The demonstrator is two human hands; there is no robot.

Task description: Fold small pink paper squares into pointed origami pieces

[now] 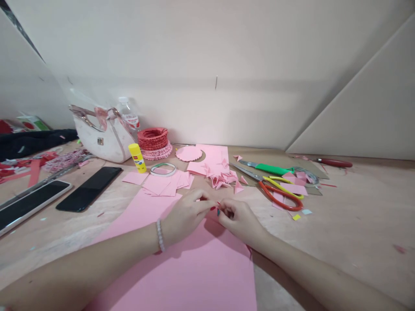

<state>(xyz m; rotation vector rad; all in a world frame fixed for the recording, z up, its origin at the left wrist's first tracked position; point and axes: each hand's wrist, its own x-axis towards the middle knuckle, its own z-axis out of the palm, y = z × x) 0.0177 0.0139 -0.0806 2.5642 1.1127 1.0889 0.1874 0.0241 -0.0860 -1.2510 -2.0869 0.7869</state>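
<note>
Pink paper [181,276] lies on the worktop [324,242] beneath the left hand [184,218] and right hand [240,224], wrists angled inward. Their fingers [207,203] pinch closely together; whether they hold anything is hidden.

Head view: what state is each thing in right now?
Left hand: fingers pinched, meeting the right hand; anything held is too small to tell.
Right hand: fingers pinched.
Pink sheet: lying flat under the hands.
Glue stick: capped.
Tape roll: lying flat.
Water bottle: upright, capped.
</note>
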